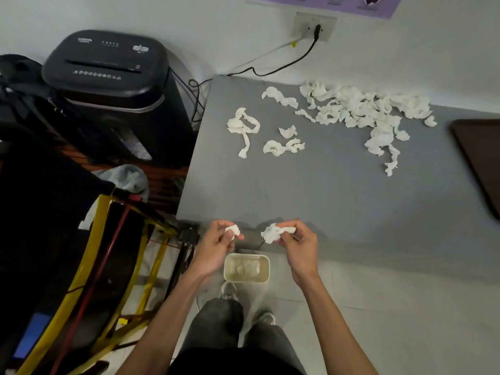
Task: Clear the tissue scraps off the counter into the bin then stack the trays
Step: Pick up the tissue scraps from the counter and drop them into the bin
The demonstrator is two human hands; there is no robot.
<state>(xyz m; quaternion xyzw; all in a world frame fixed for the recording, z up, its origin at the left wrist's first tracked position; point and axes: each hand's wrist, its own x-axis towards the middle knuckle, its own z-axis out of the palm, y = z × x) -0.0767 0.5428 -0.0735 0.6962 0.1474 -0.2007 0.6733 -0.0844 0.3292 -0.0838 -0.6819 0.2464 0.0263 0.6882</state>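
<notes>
My left hand (217, 246) pinches a small white tissue scrap (233, 229) at the counter's near edge. My right hand (299, 244) grips a larger crumpled tissue scrap (272, 232) beside it. Both hands hover just above a small cream bin (266, 269) on the floor, which holds a few scraps. Several white tissue scraps lie on the grey counter (324, 193): a looped strip (243, 125) at the left, small pieces (284, 144) in the middle and a big heap (362, 109) at the back. A dark brown tray (481, 158) shows at the right edge.
A black paper shredder (108, 69) stands left of the counter, with a black cable (284, 66) running to a wall socket (315, 25). Yellow and red frame tubes (89, 266) and dark bags crowd the floor at the left. My shoes (265, 318) stand behind the bin.
</notes>
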